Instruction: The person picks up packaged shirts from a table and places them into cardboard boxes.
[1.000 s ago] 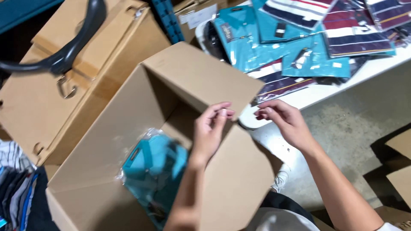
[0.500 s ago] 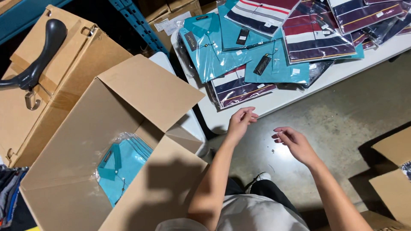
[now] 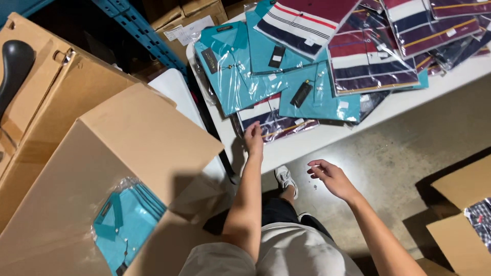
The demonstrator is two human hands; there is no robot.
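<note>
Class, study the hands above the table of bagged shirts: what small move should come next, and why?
Probably the left hand closes on the striped bagged shirt it reaches at the white table edge. Its fingers are right at that bag, the right hand hangs empty, and the open cardboard box holds a teal shirt.

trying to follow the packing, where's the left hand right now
In the head view the left hand is near the middle, at the white table's front edge, touching a bagged striped shirt just below the teal shirts.

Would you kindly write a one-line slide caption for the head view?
Left hand reaches a bagged striped shirt on the white table; right hand hovers empty.
</note>
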